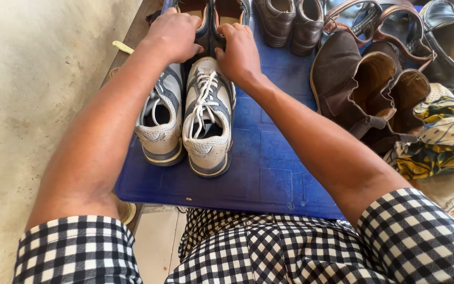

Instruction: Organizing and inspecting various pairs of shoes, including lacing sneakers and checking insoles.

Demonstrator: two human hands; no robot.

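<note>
Checked sleeves frame your two arms as they reach over the blue counter (pixel 269 179). Your left hand (pixel 173 36) and right hand (pixel 239 52) curl onto the heels of the dark shoes (pixel 214 18), just beyond the grey sneakers (pixel 185 118); whether either grip pinches them, I cannot tell. Pull carelessly and you could knock the sneakers or brown boots (pixel 363 89) askew.

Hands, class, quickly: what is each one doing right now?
Left hand: fingers curled over the toe of the left grey sneaker, resting on it.
Right hand: fingers bent on the toe of the right grey sneaker; a firm grip cannot be told.
</note>
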